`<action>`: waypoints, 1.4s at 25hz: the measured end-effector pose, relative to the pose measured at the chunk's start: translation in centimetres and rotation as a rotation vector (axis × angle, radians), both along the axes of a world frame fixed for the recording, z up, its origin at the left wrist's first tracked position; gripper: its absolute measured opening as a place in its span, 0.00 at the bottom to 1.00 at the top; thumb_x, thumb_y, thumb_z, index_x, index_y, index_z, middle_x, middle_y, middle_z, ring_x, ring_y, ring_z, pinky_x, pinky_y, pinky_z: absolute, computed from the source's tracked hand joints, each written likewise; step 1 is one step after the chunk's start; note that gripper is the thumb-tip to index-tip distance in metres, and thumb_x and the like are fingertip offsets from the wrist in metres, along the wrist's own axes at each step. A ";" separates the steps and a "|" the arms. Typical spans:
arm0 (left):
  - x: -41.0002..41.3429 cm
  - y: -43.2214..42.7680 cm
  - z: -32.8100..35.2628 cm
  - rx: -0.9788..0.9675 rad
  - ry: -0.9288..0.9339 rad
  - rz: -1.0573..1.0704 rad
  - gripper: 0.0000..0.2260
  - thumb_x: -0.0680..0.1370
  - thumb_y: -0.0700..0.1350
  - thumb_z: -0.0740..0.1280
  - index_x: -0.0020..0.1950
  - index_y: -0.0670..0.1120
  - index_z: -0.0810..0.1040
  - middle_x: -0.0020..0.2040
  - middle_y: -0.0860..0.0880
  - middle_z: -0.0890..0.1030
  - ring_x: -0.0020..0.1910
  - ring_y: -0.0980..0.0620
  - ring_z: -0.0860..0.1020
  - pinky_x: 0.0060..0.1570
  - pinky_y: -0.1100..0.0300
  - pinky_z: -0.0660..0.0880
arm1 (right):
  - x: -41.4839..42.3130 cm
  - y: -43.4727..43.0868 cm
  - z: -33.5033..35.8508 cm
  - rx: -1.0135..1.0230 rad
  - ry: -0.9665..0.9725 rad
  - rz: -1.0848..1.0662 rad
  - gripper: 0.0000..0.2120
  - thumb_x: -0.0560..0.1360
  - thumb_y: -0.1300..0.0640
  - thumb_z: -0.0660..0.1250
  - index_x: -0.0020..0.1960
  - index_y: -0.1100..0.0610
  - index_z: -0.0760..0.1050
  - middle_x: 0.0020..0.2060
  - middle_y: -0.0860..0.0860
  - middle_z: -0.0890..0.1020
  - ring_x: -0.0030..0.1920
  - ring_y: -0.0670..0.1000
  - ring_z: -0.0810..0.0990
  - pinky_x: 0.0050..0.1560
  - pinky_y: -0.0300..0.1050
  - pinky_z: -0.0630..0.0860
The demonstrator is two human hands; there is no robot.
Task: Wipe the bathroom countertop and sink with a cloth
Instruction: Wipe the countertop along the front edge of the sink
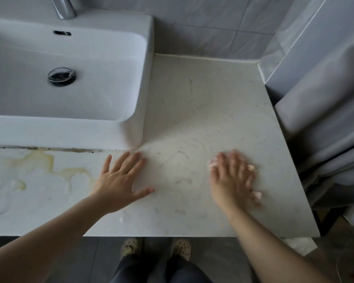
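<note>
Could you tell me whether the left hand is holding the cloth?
No, the left hand lies flat and bare on the countertop; the pink cloth shows under the right hand.

Two hands: left hand (pixel 121 178), right hand (pixel 232 176). One cloth (pixel 251 167). One sink (pixel 70 128), one faucet (pixel 64 7), one drain (pixel 61 76). One countertop (pixel 202 99). Two clogs: left clog (pixel 131 247), right clog (pixel 181 248). One curtain (pixel 325 119).

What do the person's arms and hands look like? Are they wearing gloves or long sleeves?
The left arm and right arm are bare to the picture's edge: no sleeves. No gloves either. The left hand shows no ring, watch or bracelet. The right hand is blurred, so a ring there cannot be told.
</note>
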State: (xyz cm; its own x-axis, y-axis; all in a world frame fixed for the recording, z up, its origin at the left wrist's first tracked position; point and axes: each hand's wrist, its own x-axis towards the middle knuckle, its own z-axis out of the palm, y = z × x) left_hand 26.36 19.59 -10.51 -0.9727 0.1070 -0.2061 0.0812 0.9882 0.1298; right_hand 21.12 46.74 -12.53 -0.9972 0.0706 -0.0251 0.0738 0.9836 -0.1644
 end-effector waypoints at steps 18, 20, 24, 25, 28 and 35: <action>1.7 -8.4 -0.3 0.053 -0.053 -0.085 0.64 0.51 0.83 0.41 0.75 0.42 0.38 0.74 0.47 0.34 0.71 0.52 0.29 0.70 0.55 0.32 | 4.9 -15.6 -0.2 0.002 0.015 0.793 0.24 0.80 0.44 0.41 0.73 0.45 0.61 0.74 0.45 0.57 0.75 0.54 0.52 0.74 0.53 0.41; 1.6 -8.3 -0.2 0.048 -0.074 -0.079 0.63 0.51 0.82 0.41 0.75 0.43 0.36 0.72 0.50 0.30 0.70 0.53 0.27 0.69 0.55 0.30 | 3.7 -13.5 -0.8 0.021 0.109 0.737 0.24 0.81 0.45 0.41 0.70 0.47 0.67 0.71 0.47 0.67 0.72 0.54 0.62 0.74 0.54 0.52; 1.6 -8.1 0.1 0.078 -0.084 -0.052 0.63 0.51 0.81 0.43 0.75 0.43 0.37 0.75 0.49 0.34 0.70 0.54 0.28 0.69 0.57 0.30 | -2.3 -15.3 -0.5 -0.145 0.021 0.105 0.29 0.75 0.45 0.44 0.73 0.54 0.63 0.72 0.56 0.66 0.72 0.59 0.62 0.72 0.54 0.51; 1.6 -8.1 0.1 0.079 -0.088 -0.056 0.63 0.50 0.81 0.44 0.75 0.43 0.38 0.76 0.49 0.35 0.70 0.55 0.28 0.69 0.57 0.29 | -2.2 -17.0 0.0 -0.162 -0.004 0.066 0.29 0.75 0.45 0.45 0.72 0.55 0.63 0.71 0.57 0.67 0.72 0.59 0.63 0.72 0.53 0.50; 1.4 -8.4 0.2 0.101 -0.096 -0.070 0.65 0.51 0.82 0.50 0.75 0.43 0.38 0.73 0.50 0.33 0.70 0.55 0.29 0.68 0.58 0.29 | 3.5 -18.7 -0.3 -0.095 0.064 0.407 0.24 0.78 0.47 0.49 0.68 0.56 0.69 0.68 0.55 0.73 0.69 0.57 0.70 0.70 0.55 0.59; 1.5 -8.8 0.6 0.076 -0.107 -0.124 0.64 0.50 0.82 0.40 0.75 0.43 0.36 0.73 0.49 0.32 0.71 0.52 0.29 0.70 0.56 0.32 | 0.8 -8.9 0.1 0.017 -0.076 0.088 0.30 0.74 0.42 0.39 0.75 0.43 0.54 0.76 0.44 0.52 0.76 0.50 0.50 0.74 0.55 0.45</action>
State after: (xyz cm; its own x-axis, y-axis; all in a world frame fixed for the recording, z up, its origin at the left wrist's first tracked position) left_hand 27.85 10.76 -9.92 -0.9240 0.2444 -0.2940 0.1840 0.9584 0.2182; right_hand 21.89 37.82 -12.40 -0.9948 -0.0157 -0.1004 -0.0010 0.9895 -0.1447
